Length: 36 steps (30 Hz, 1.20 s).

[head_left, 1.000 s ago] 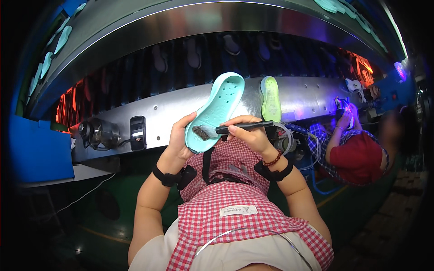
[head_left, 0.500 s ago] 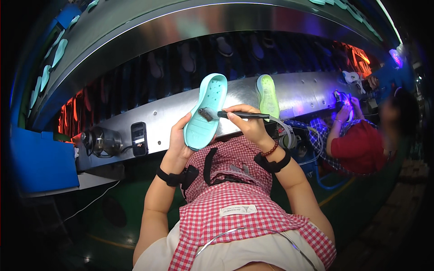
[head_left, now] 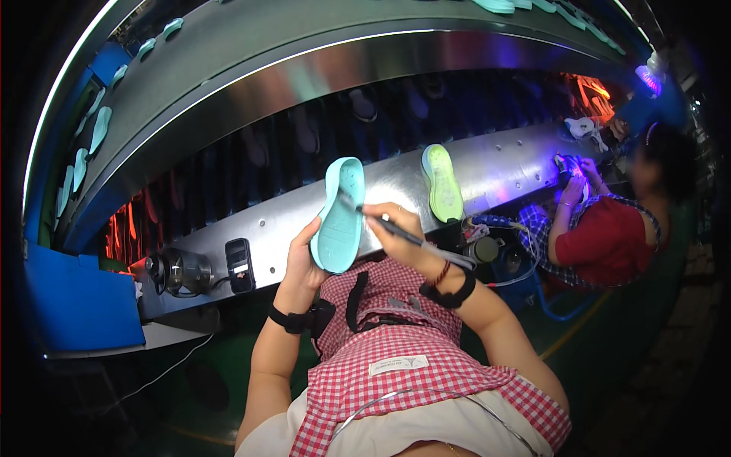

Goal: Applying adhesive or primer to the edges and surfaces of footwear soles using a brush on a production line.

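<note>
The left hand [head_left: 304,255] grips a turquoise rubber shoe sole [head_left: 339,215] upright at chest height, before a slanted steel conveyor ledge [head_left: 502,171]. The right hand [head_left: 392,228] is closed on a thin dark brush [head_left: 415,241], its tip on the sole. A lime-green sole [head_left: 442,183] leans on the ledge nearby; farther right, a co-worker in red [head_left: 601,244] bends under violet light.
</note>
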{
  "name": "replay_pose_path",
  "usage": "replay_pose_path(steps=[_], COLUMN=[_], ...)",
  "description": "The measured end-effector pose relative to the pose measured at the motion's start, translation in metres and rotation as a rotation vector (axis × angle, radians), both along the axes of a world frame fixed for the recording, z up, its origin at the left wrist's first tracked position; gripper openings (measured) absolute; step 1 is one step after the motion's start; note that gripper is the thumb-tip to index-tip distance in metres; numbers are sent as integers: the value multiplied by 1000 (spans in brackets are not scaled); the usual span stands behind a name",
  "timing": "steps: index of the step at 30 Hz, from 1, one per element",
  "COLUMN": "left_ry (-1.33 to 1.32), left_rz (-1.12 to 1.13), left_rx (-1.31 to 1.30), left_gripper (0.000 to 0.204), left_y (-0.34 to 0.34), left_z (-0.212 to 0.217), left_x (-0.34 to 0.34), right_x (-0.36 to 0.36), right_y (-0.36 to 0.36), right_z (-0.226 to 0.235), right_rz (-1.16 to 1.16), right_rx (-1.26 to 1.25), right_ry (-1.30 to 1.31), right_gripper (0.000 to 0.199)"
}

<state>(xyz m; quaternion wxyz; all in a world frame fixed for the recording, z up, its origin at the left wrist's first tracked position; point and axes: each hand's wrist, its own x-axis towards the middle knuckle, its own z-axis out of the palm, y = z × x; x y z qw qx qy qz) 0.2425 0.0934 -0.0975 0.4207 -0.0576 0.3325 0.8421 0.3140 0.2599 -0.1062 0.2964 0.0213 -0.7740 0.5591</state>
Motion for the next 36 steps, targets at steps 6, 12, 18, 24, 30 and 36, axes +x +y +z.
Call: replay_pose_path(steps=[6, 12, 18, 24, 30, 36], left_ry=[360, 536, -40, 914, 1696, 1995], left_rz=[-46, 189, 711, -56, -422, -298], left_rx=[-16, 164, 494, -496, -1391, -1335], left_gripper=[50, 51, 66, 39, 40, 57], left_y=[-8, -4, 1, 118, 227, 257], left_z=[51, 175, 206, 227, 270, 216], left_x=[-15, -90, -236, -208, -224, -271], right_x=[56, 91, 92, 99, 91, 93], right_y=[30, 95, 106, 129, 125, 118], right_z=[61, 23, -16, -57, -59, -65], right_rz=[425, 133, 47, -22, -85, -73], right_rx=[-383, -1071, -1155, -1255, -1277, -1296], right_ry=[-195, 180, -52, -48, -129, -87], right_gripper=[19, 19, 16, 15, 15, 17])
